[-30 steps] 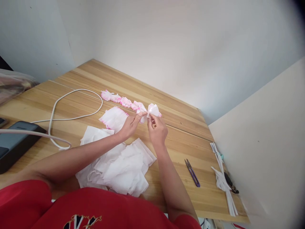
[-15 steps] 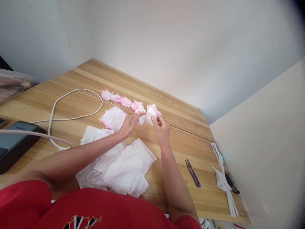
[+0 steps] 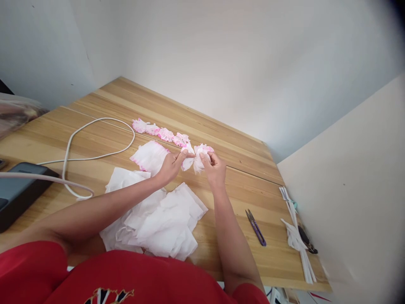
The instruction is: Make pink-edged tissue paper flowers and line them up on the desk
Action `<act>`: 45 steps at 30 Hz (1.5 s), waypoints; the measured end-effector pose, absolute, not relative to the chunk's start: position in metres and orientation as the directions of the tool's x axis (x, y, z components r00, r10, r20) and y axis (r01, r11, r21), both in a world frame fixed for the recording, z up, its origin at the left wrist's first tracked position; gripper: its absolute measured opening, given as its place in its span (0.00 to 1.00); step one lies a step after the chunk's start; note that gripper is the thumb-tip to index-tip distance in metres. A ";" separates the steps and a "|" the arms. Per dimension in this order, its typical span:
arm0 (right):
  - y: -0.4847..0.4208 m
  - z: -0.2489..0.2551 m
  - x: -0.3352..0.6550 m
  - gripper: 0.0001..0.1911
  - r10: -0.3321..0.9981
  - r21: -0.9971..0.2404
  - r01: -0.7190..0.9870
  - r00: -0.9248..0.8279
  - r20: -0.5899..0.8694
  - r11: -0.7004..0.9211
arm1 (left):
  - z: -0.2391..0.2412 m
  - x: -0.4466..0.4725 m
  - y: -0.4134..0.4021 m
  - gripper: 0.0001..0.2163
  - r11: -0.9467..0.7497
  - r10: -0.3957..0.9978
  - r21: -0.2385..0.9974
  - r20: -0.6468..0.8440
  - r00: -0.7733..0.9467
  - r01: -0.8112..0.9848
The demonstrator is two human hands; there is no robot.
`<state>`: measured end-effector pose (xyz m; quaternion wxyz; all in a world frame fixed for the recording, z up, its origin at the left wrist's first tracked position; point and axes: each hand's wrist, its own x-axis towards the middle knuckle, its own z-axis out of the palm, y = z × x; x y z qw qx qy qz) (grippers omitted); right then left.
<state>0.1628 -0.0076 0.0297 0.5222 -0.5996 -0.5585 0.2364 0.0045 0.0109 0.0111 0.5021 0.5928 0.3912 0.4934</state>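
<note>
Between my hands is a white tissue-paper flower (image 3: pixel 200 159) with pink edges, gathered at its middle and fanned out to both sides. My left hand (image 3: pixel 172 166) is closed on its left half near the pinched centre. With thumb and fingers, my right hand (image 3: pixel 215 168) pinches the layers of the right half. Several finished-looking pink-edged paper flowers (image 3: pixel 166 134) lie in a row just beyond my left hand. Beside that hand rests a flat stack of pink-edged tissue sheets (image 3: pixel 148 157). A loose pile of plain white tissue sheets (image 3: pixel 164 219) lies under and beside my left forearm.
Purple thread snips (image 3: pixel 255 228) lie right of my right forearm. White strips (image 3: pixel 297 236) lie along the table's right edge. A white cable (image 3: pixel 68 147) loops at the left near a dark grey box (image 3: pixel 28 185). Walls bound the wooden table (image 3: pixel 247 190).
The right half of the paper flower has been spread and crumpled lower, its layers now looser and its pink edge showing more. My left hand stays in about the same place.
</note>
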 end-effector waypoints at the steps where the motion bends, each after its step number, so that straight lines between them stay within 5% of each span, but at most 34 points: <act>1: -0.007 0.028 0.163 0.17 0.912 -0.887 0.430 0.272 0.307 0.170 | 0.012 0.005 0.010 0.28 -0.200 0.955 0.980 0.199 0.219 -0.021; 7: -0.005 0.025 0.166 0.20 0.924 -0.945 0.289 0.296 0.240 0.153 | 0.011 0.005 0.011 0.26 -0.213 0.955 0.977 0.207 0.212 0.007; 18: -0.013 0.031 0.157 0.16 0.907 -0.835 0.518 0.237 0.347 0.185 | 0.008 0.007 0.013 0.20 -0.259 0.932 0.963 0.270 0.240 -0.079; 30: -0.015 0.031 0.152 0.15 0.923 -0.833 0.524 0.205 0.325 0.177 | -0.002 0.012 0.018 0.14 -0.188 0.954 0.980 0.197 0.228 -0.063; 39: -0.010 0.028 0.160 0.15 0.917 -0.893 0.406 0.249 0.312 0.193 | -0.001 0.011 0.019 0.14 -0.104 0.963 0.987 0.132 0.236 -0.126; 45: -0.012 0.038 0.168 0.23 0.897 -0.922 0.337 0.322 0.304 0.192 | -0.001 0.010 0.021 0.15 -0.101 0.978 0.987 0.122 0.168 -0.129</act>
